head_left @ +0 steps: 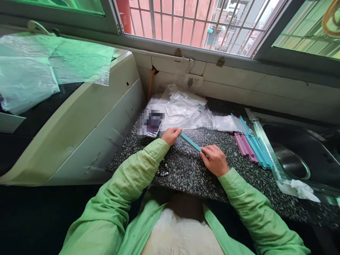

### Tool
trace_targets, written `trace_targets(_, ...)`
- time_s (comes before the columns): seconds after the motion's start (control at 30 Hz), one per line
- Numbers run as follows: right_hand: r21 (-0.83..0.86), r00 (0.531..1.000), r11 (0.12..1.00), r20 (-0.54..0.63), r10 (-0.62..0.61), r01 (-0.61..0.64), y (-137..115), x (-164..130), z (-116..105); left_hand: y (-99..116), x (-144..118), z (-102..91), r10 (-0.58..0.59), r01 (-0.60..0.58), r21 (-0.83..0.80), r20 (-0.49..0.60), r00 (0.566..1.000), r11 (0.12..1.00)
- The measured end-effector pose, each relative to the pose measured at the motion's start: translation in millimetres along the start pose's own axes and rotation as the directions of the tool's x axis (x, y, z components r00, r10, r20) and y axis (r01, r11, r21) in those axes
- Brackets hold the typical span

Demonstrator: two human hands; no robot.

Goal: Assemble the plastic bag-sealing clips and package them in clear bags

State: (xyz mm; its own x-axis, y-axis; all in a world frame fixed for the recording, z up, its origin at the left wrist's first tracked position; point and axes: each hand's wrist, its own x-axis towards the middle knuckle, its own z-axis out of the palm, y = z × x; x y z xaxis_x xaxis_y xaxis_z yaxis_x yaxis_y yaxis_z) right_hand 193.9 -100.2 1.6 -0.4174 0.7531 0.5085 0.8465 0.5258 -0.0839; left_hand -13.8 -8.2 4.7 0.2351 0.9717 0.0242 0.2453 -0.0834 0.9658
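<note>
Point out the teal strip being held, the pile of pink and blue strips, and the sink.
teal strip (190, 142), head view, middle of its bare length between the hands
pile of pink and blue strips (251, 145), head view, centre of the pile
sink (290, 163), head view, steel basin floor

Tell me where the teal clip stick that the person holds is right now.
In the head view the teal clip stick lies slanted over the granite counter, held at its ends by the left hand and right hand, just in front of the clear plastic bags.
</note>
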Motion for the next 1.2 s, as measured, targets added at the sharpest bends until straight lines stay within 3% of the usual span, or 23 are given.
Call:
trace_targets(0.43,0.050,0.992,0.999,-0.129,-0.013,0.020,-3.4,4.2,-3.0,4.7,-3.7,0.8,0.043,-0.042,-0.143,-0.001,0.999,0.989)
trace_targets(0.67,0.043,0.986,0.999,-0.165,0.007,0.000,-4.7,5.6,-2.9,10.2,-7.0,6.4,0.014,-0.001,-0.184,0.066,0.998,0.983)
trace_targets(0.97,0.092,0.988,0.996,-0.151,0.024,-0.010,-6.1,6.0,0.0,12.3,-8.0,6.0,-0.004,0.016,-0.247,0.050,0.999,0.969)
trace_targets(1.2,0.379,0.983,0.908,0.020,0.184,-0.178,-7.4,9.9,3.9,16.5,-8.6,3.0,0.024,0.000,-0.322,0.071,0.997,0.947)
